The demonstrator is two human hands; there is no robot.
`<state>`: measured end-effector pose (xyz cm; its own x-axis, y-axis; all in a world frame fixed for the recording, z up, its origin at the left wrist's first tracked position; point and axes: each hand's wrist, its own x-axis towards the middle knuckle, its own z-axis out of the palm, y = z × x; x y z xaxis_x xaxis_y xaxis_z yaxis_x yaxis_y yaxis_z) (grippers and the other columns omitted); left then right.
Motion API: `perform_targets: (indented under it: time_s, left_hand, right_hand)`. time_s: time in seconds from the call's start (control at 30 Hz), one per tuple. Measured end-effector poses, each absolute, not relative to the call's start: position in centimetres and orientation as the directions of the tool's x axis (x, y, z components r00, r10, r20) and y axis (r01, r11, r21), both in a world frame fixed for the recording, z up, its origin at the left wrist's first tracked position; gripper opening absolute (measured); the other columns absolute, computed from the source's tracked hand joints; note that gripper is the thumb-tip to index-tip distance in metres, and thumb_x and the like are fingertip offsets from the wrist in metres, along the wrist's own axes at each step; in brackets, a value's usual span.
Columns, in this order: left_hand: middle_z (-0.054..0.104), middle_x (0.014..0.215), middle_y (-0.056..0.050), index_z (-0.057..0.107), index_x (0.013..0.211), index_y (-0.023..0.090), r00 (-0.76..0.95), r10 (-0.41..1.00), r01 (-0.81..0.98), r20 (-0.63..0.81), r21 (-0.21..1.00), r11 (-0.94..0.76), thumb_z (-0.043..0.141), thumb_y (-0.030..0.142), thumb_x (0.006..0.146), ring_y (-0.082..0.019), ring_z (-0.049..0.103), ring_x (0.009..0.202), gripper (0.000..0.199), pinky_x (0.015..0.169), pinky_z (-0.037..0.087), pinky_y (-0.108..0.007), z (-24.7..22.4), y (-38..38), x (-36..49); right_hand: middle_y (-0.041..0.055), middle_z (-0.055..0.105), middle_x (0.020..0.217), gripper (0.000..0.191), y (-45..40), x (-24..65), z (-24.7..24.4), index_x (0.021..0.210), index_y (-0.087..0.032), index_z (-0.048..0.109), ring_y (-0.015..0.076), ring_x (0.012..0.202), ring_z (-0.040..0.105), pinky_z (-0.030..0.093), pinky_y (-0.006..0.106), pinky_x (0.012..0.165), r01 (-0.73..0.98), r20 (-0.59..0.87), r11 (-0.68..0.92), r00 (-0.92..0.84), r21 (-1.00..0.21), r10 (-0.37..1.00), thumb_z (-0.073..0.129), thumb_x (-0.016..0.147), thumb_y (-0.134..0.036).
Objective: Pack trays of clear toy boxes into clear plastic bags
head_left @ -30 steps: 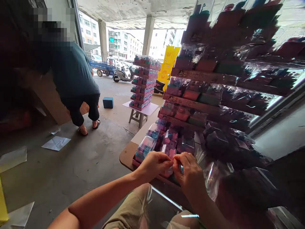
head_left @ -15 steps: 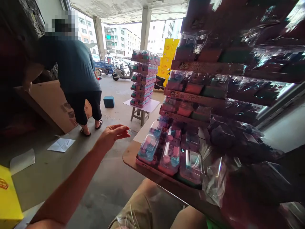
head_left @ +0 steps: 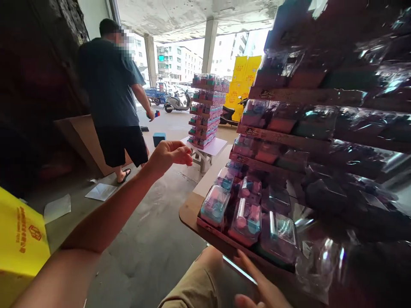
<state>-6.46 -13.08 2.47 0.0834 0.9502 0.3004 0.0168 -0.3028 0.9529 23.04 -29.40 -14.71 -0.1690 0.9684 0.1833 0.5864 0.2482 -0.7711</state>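
My left hand (head_left: 175,156) is raised over the floor, left of the table (head_left: 189,207). Its thumb and fingers are pressed together in a pinch; anything thin between them is too small to make out. Low in the view, my right hand (head_left: 261,280) is open, with its index finger stretched toward the front edge of a display tray (head_left: 212,231). Clear-lidded plastic boxes (head_left: 245,218) with pink and teal contents stand in rows in that tray. Loose clear plastic film (head_left: 317,265) hangs at the tray's right side.
Tall stacked trays (head_left: 266,132) rise behind the near boxes. Another stack (head_left: 207,109) stands on a stool farther off. A person (head_left: 111,94) stands at the left by a cardboard sheet (head_left: 78,137). Yellow cartons (head_left: 240,81) and a yellow box (head_left: 25,235) flank the space.
My right hand has come into view below the tray. My left hand's fingers have drawn together. The person has straightened up and turned right, with a small object in one hand.
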Motion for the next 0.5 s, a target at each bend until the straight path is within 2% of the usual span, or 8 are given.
perform_targets:
  time_s: [0.07,0.1,0.13,0.2,0.3,0.37,0.4,0.5]
  left_hand:
    - [0.066,0.056,-0.002,0.061,0.066,0.013,0.055,0.920,0.097,0.389,0.915,-0.392,0.063,0.031,0.071,-0.015,0.065,0.056,0.018,0.062,0.055,-0.028,3.3,-13.9,-6.4]
    - [0.066,0.056,-0.002,0.061,0.067,0.014,0.044,0.899,0.161,0.435,0.885,-0.436,0.060,0.030,0.074,-0.014,0.065,0.056,0.017,0.061,0.053,-0.026,3.7,-14.3,-6.4]
    - [0.066,0.056,-0.001,0.062,0.068,0.014,0.038,0.877,0.234,0.479,0.849,-0.474,0.058,0.028,0.076,-0.013,0.065,0.056,0.016,0.060,0.052,-0.024,4.0,-14.7,-6.3]
    - [0.066,0.056,0.001,0.062,0.070,0.015,0.036,0.831,0.374,0.556,0.763,-0.527,0.053,0.025,0.080,-0.012,0.064,0.056,0.016,0.057,0.049,-0.021,4.6,-15.5,-6.1]
    - [0.066,0.056,0.003,0.062,0.072,0.016,0.040,0.766,0.494,0.642,0.654,-0.573,0.050,0.024,0.084,-0.010,0.062,0.053,0.019,0.055,0.046,-0.019,5.5,-16.3,-5.7]
    - [0.066,0.057,0.003,0.062,0.074,0.016,0.038,0.717,0.523,0.696,0.597,-0.608,0.049,0.024,0.085,-0.009,0.063,0.053,0.019,0.055,0.045,-0.019,6.0,-16.4,-5.6]
    - [0.066,0.057,0.003,0.062,0.074,0.016,0.034,0.691,0.529,0.722,0.574,-0.625,0.049,0.024,0.086,-0.009,0.063,0.053,0.019,0.055,0.045,-0.019,6.3,-16.3,-5.6]
    - [0.064,0.054,0.004,0.061,0.074,0.016,0.000,0.625,0.536,0.781,0.527,-0.659,0.048,0.024,0.086,-0.009,0.062,0.052,0.020,0.054,0.044,-0.019,7.2,-15.6,-6.0]
  right_hand:
    - [0.0186,0.048,0.131,0.082,-27.0,17.6,-15.5,0.135,-0.024,0.042,0.0214,0.062,0.064,0.051,0.032,0.046,0.358,-0.080,0.023,-0.272,-0.934,0.959,0.066,0.062,-0.054]
    - [0.0207,0.033,0.141,0.091,-25.5,14.9,-15.7,0.141,-0.026,0.028,0.0189,0.055,0.063,0.046,0.030,0.037,0.265,-0.217,-0.138,-0.300,-0.954,0.929,0.064,0.064,-0.058]
    - [0.0203,0.019,0.147,0.097,-24.0,12.5,-15.7,0.144,-0.029,0.017,0.0186,0.058,0.064,0.044,0.028,0.035,0.173,-0.291,-0.244,-0.356,-0.954,0.888,0.064,0.064,-0.058]
    - [0.0204,0.009,0.149,0.108,-21.3,8.4,-15.4,0.144,-0.032,0.004,0.0168,0.062,0.065,0.043,0.024,0.034,-0.003,-0.340,-0.365,-0.361,-0.931,0.868,0.068,0.062,-0.057]
    - [0.0229,0.010,0.148,0.118,-18.3,4.8,-14.8,0.144,-0.030,-0.002,0.0153,0.066,0.066,0.045,0.020,0.038,-0.173,-0.334,-0.403,-0.323,-0.899,0.885,0.075,0.057,-0.053]
    - [0.0221,0.014,0.147,0.112,-17.0,3.5,-14.5,0.143,-0.030,0.008,0.0135,0.065,0.067,0.046,0.018,0.040,-0.253,-0.311,-0.395,-0.314,-0.883,0.897,0.077,0.056,-0.050]
    - [0.0202,0.020,0.146,0.103,-16.5,3.2,-14.3,0.141,-0.029,0.020,0.0118,0.062,0.066,0.045,0.017,0.039,-0.305,-0.295,-0.393,-0.323,-0.867,0.899,0.077,0.057,-0.047]
    - [0.0122,0.049,0.130,0.053,-15.0,2.8,-13.2,0.106,-0.021,0.057,0.0057,0.052,0.061,0.041,0.013,0.036,-0.459,-0.243,-0.409,-0.378,-0.789,0.893,0.077,0.060,-0.039]
